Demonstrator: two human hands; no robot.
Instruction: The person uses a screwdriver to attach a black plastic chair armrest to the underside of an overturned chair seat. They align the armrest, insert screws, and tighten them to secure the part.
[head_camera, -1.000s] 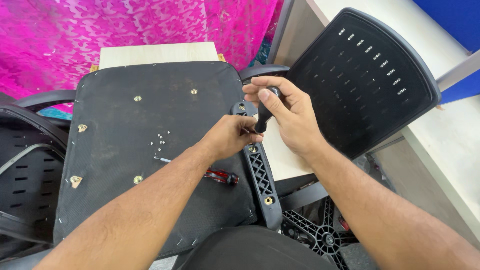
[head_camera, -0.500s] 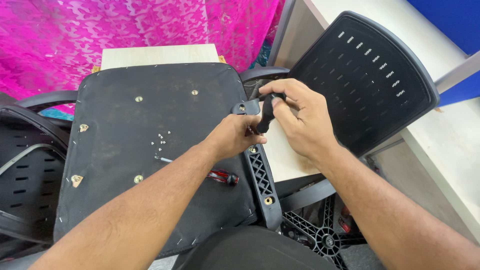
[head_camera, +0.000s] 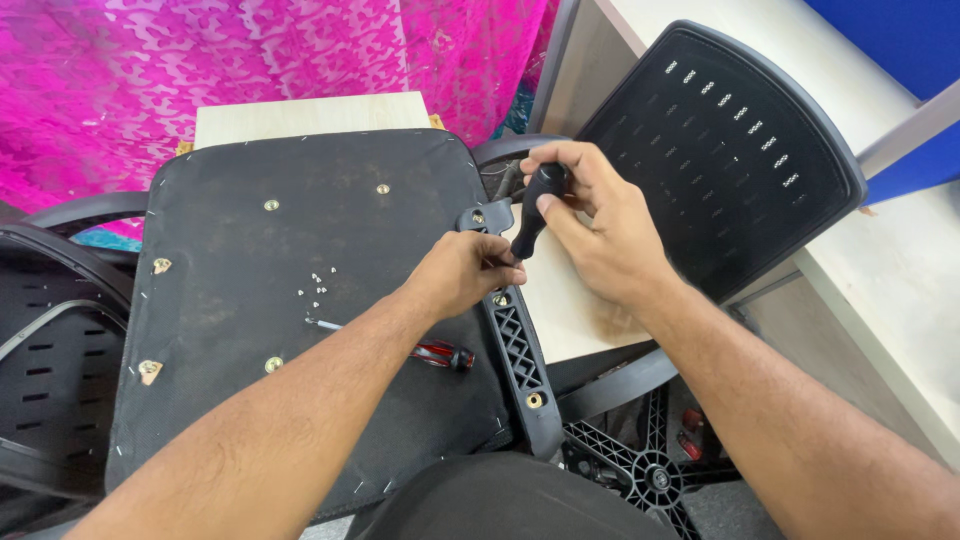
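Observation:
An upturned black chair seat (head_camera: 300, 250) lies on a small wooden table. A black plastic armrest bracket (head_camera: 515, 345) runs along its right edge. My right hand (head_camera: 590, 225) is shut on the black handle of a screwdriver (head_camera: 535, 205), which stands tilted over the upper end of the bracket. My left hand (head_camera: 460, 275) pinches at the screwdriver's tip on the bracket; what it holds is hidden. A second, red-handled screwdriver (head_camera: 430, 350) lies on the seat under my left forearm, beside several small loose screws (head_camera: 318, 288).
A black perforated chair backrest (head_camera: 720, 150) leans at the right against a pale desk (head_camera: 900, 260). A black star base (head_camera: 650, 470) lies on the floor below. Another black chair part (head_camera: 50, 340) sits at the left. A pink patterned cloth (head_camera: 200, 50) hangs behind.
My right hand has shifted its grip around the screwdriver handle, turning it slightly. My left hand stays at the tip on the bracket.

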